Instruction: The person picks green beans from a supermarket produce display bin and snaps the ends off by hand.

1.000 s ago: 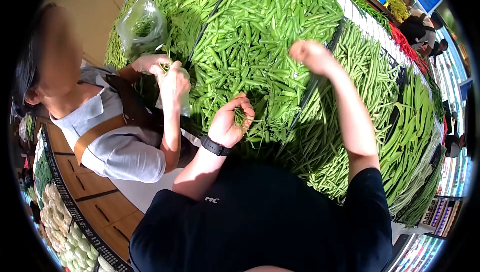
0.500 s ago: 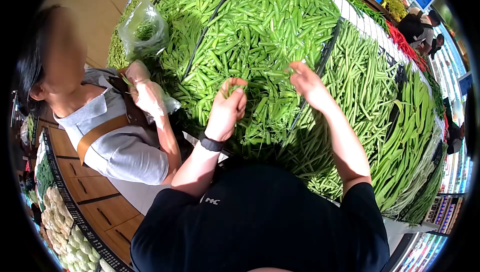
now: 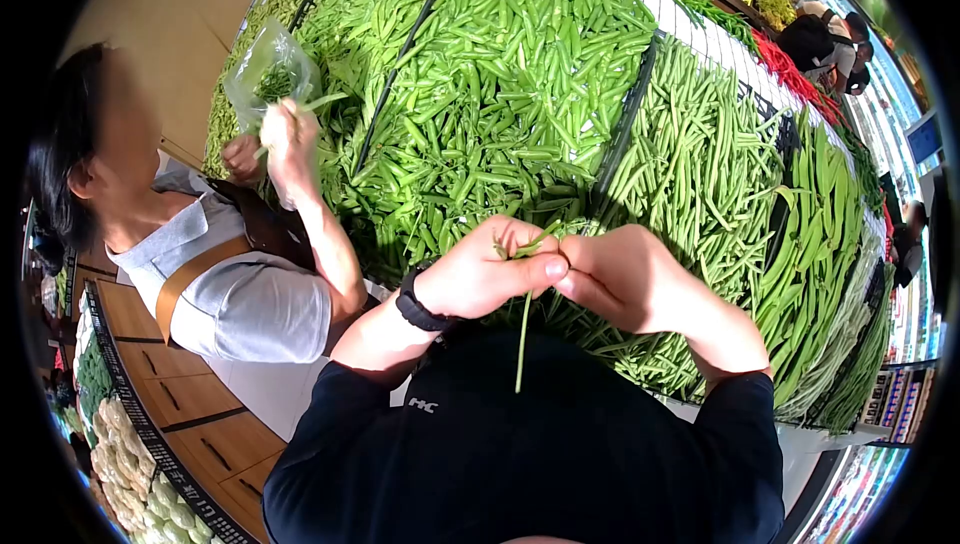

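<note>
Close in front of my chest, my left hand, with a black watch on its wrist, is closed round some thin green stems; one long stem hangs down below it. My right hand meets it fingertip to fingertip, thumb and fingers pinched at the stems' upper end. What lies between the right fingertips is too small to make out. Beneath and beyond both hands spreads a heap of green pea pods. Green beans lie to the right of the pods, past a black divider.
At the left a person in a grey shirt holds green stems beside a clear plastic bag of greens. Broad flat beans and red peppers lie right. Wooden drawers stand lower left. Another person is far right.
My hands have come together and nearer my chest, the right one moving down from over the pods. A long stem now hangs from my left hand. The other person's hands have moved up to the bag.
</note>
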A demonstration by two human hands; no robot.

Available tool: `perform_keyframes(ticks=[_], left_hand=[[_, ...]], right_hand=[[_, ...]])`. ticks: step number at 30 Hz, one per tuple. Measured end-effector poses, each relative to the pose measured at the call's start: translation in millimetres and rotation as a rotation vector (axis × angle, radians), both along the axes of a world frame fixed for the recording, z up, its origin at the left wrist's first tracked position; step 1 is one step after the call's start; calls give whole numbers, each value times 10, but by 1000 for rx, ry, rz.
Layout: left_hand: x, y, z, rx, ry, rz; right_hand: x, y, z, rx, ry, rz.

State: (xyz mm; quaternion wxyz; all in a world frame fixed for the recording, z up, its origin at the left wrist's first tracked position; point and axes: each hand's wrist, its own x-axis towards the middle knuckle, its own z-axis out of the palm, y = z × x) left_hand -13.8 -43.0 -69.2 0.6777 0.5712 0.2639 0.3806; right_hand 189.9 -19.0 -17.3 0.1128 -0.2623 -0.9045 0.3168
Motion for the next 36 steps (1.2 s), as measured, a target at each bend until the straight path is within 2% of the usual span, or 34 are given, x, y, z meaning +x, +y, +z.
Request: perform_keyframes(ticks=[2, 4, 5, 10, 12, 13, 14, 16, 18, 20, 22, 24, 26, 28, 29, 32, 34, 36], left_hand=[[13, -47, -57, -12, -43, -12], [43, -82, -58, -62, -142, 21], [73, -101, -22, -61, -149, 58], [107, -161, -70, -206, -324, 64], [55, -190, -60, -405, -635, -2], [-10, -144, -94, -222, -874, -82], [-155, -154, -67, -139, -892, -53], [-311, -198, 54, -10, -944, 51], [-397, -189, 83, -150, -887, 191], [-359, -103, -1, -433, -840, 332], [-255, 5, -129, -595, -798, 378], [-205, 71, -341, -690, -826, 311], [-157, 103, -480, -786, -820, 314], [-121, 74, -471, -851, -803, 408], [-126, 66, -492, -837, -783, 376], [-160, 41, -567, -805, -770, 320], [-168, 28, -643, -748, -765, 366], [-171, 17, -712, -710, -742, 428]], right_hand=[[8, -52, -102, -25, 51, 5], [-37, -98, -194, -200, 365, -17], [-49, -102, -198, -264, 424, -15], [-66, -66, -396, -506, 509, -6], [-60, -39, -421, -609, 523, 1], [-22, 1, -434, -755, 684, -98], [10, 54, -456, -900, 844, -200], [21, 223, -556, -1034, 1265, -190], [78, 539, -511, -1049, 1115, -341], [79, 1116, -501, -727, 478, -604], [124, 1789, -529, -623, 290, -593], [78, 2449, -521, -640, 658, -690], [102, 3078, -533, -317, 711, -738], [148, 3268, -480, -329, 652, -866], [207, 3413, -559, -186, 480, -921], [278, 3292, -791, -148, 495, -903], [237, 2870, -909, -150, 473, -815], [342, 2729, -1316, -103, 389, -691]])
